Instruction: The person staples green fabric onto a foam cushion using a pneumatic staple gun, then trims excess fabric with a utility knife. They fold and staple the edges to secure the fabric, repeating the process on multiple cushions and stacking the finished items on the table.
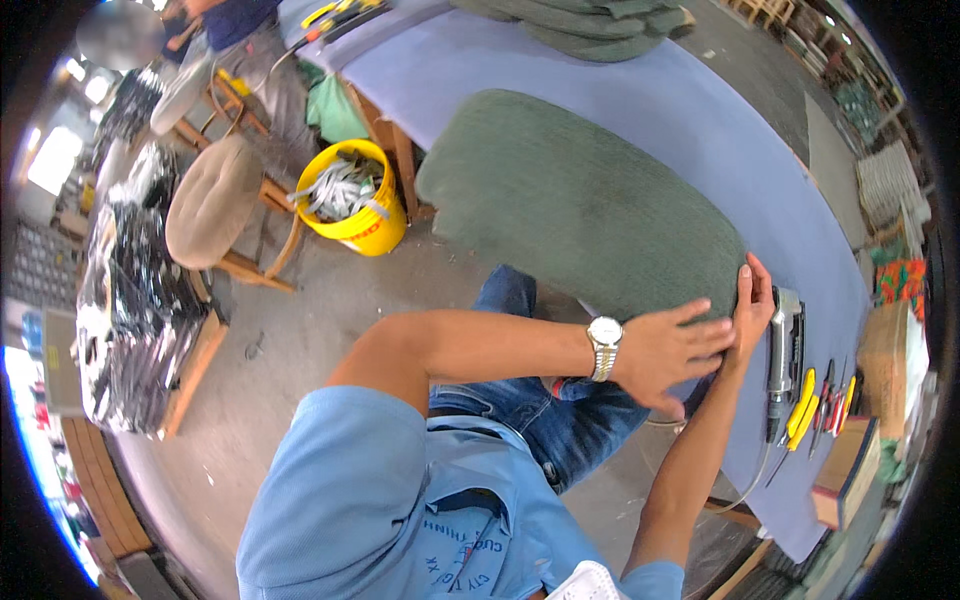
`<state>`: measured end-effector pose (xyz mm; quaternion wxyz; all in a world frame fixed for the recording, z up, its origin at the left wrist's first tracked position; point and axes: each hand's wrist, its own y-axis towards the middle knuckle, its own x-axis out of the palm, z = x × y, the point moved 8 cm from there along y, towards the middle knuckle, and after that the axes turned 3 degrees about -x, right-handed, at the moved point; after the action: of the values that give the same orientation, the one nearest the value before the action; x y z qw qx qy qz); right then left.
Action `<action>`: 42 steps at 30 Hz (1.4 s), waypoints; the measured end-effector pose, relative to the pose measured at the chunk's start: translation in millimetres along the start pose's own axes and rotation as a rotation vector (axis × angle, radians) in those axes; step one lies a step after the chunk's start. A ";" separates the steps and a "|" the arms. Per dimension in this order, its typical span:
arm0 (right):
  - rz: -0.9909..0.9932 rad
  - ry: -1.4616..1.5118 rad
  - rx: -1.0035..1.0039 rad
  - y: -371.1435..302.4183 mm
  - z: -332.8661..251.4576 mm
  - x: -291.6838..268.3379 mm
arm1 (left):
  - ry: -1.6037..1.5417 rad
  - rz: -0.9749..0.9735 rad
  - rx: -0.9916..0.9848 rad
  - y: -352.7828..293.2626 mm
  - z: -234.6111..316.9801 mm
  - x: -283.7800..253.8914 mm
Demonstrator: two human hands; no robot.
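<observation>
A large panel (560, 200) covered in dark green fabric, with rounded corners, lies across the table edge and over my lap. My left hand (675, 350), with a watch on its wrist, reaches across to the panel's near right corner. Its fingers are spread and rest flat there, partly over my right hand. Around the panel's right end, my right hand (752, 305) grips the edge, thumb and fingertips pointing away from me. The underside of the panel is hidden. Just right of that hand, a staple gun (786, 350) with a hose lies on the table.
Yellow-handled snips (801, 410) and red-handled pliers (836, 410) lie beside a wooden block (846, 470) on the blue-grey tabletop (790, 215). Green padded pieces (590, 28) are stacked at the far side. Leftward are a yellow bucket (378, 236) of scraps, a stool (214, 200) and another person (265, 90).
</observation>
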<state>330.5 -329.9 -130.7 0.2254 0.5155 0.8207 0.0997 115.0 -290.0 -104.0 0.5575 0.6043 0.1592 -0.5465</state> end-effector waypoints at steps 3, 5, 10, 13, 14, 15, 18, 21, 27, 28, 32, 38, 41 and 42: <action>0.038 -0.056 -0.016 -3.4 3.2 -4.4 | -0.254 -0.073 -0.001 -23.7 16.1 -13.8; 0.066 -0.083 -0.007 -4.8 10.2 -12.7 | -0.174 -0.013 0.016 -36.5 11.7 -57.0; 0.042 -0.129 0.003 -16.0 4.7 -20.5 | 0.225 0.403 -0.319 -72.8 -120.4 -230.7; 0.025 -0.145 -0.004 -13.3 -5.8 -12.6 | 0.496 0.358 -0.725 -143.4 -200.0 -240.7; -0.001 -0.113 0.013 -15.6 -8.6 -5.2 | 0.471 0.271 -0.908 -180.1 -225.6 -218.5; 0.043 -0.128 0.009 -18.6 2.2 -17.9 | 0.206 0.286 -1.063 -192.3 -229.2 -203.9; 0.137 0.117 0.257 -37.6 52.5 -49.1 | 0.088 0.424 -1.056 -196.8 -225.9 -198.9; 0.244 -0.158 0.225 -80.5 55.6 -60.8 | 0.132 0.473 -1.105 -208.1 -219.5 -204.4; 0.227 -0.063 0.547 -123.6 49.5 -67.2 | -0.091 0.669 -1.494 -260.0 -223.3 -185.0; 0.164 -0.089 0.623 -137.3 56.1 -67.3 | -0.159 0.705 -1.554 -269.6 -221.8 -180.1; -0.043 -0.170 0.768 -126.9 100.5 -61.7 | -0.346 0.558 -1.759 -265.9 -240.3 -188.1; -0.144 0.052 0.888 -23.1 -79.6 -5.9 | -0.833 0.272 -1.975 -210.3 -225.0 -230.4; 0.038 -0.156 0.520 24.9 -50.8 -62.1 | -1.264 0.568 -1.840 -176.4 -217.4 -222.8; 0.016 -0.214 0.550 76.0 -113.4 -62.1 | -1.299 0.658 -1.790 -162.7 -213.8 -224.1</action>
<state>360.6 -343.3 15.6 0.1616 0.5711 0.7845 -0.1795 8.9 38.0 -44.4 0.8788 -0.3904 0.0078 -0.2743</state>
